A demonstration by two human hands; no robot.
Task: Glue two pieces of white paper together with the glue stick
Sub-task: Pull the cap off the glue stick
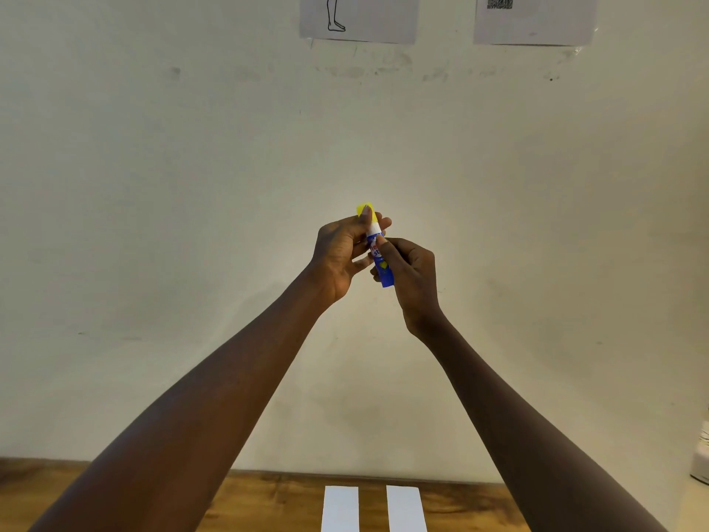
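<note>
I hold a blue glue stick (383, 263) up in front of the wall, well above the table. My right hand (412, 280) grips its blue body. My left hand (341, 249) pinches the yellow cap (363, 209) at the top; a white band shows just under the cap. Whether the cap is seated or lifted off, I cannot tell. Two white paper strips, the left strip (340, 508) and the right strip (406, 508), lie side by side and apart on the wooden table (268, 501) at the bottom of the view.
A pale wall fills most of the view, with two printed sheets (358, 17) taped near the top. A white object (701, 458) stands at the right edge beside the table.
</note>
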